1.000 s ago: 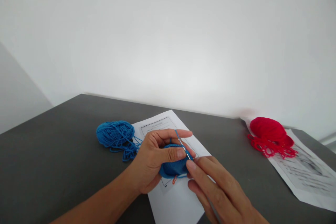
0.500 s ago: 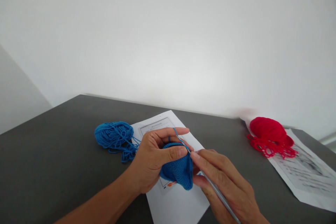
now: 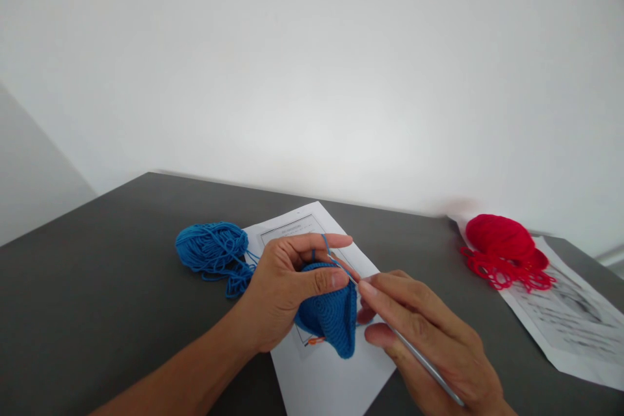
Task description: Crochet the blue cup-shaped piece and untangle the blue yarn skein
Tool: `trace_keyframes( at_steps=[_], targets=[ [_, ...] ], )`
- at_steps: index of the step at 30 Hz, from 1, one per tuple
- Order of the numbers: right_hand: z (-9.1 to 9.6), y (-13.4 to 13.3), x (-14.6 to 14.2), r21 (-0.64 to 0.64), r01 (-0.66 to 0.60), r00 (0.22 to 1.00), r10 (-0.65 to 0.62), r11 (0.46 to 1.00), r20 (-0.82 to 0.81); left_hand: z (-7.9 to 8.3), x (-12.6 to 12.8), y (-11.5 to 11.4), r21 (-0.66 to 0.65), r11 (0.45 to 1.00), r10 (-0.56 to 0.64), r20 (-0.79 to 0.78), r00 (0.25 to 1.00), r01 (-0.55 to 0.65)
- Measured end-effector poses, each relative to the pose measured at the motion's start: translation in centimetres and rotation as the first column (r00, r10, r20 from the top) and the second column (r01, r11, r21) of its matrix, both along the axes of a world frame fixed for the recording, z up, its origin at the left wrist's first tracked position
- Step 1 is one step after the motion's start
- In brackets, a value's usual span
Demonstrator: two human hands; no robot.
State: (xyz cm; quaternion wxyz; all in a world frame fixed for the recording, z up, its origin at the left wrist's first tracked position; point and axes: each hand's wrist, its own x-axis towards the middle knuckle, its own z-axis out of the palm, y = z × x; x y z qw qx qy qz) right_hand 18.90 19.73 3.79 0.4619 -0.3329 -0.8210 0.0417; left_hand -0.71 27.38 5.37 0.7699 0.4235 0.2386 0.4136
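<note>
Left hand [image 3: 280, 286] pinches blue crochet [image 3: 331, 312], forefinger [image 3: 338, 240] outstretched; right hand [image 3: 429, 328] grips the hook [image 3: 425, 362] between bent fingers [image 3: 385, 307]. If slackened, yarn [image 3: 325, 244] (over that forefinger) could slip free.

Soft, diffuse light brightens the wall [image 3: 312, 78], palest around its middle and greying toward the corners. The worktop [image 3: 121, 286] looks dark and matt. Print on the right-hand sheet [image 3: 578, 361] blurs into smears, and a hazy pinkish smudge shows behind the red yarn [image 3: 500, 237].

wall [image 3: 312, 78]: white, brighter near centre | table [image 3: 121, 253]: dark grey, smooth
</note>
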Motion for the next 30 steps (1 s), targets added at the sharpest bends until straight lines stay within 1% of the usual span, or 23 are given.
trace_keyframes(
  at_steps=[5, 9, 15, 23, 30],
  targets=[
    [0.3, 0.0, 0.5, -0.036, -0.038, 0.999, 0.037, 0.999, -0.031, -0.2, -0.1, 0.3, 0.034, 0.999, -0.013, -0.055, 0.998, 0.015],
    [0.1, 0.0, 0.9, -0.063, -0.037, 0.998, 0.033, 0.997, -0.061, -0.4, -0.1, 0.5, 0.052, 0.999, 0.002, -0.091, 0.996, 0.003],
    [0.0, 0.3, 1.0, -0.036, -0.022, 0.999, 0.02, 0.999, -0.048, -0.3, -0.2, 0.3, 0.083, 0.997, 0.019, -0.098, 0.995, -0.011],
    [0.7, 0.4, 1.7, -0.026, -0.019, 0.999, 0.018, 0.999, -0.042, -0.3, -0.1, 0.6, 0.054, 0.998, 0.016, -0.11, 0.994, -0.01],
    [0.9, 0.2, 2.1, -0.052, -0.023, 0.995, 0.018, 0.998, -0.095, 0.0, -0.3, 0.8, 0.045, 0.999, -0.012, -0.13, 0.991, 0.018]
  ],
)
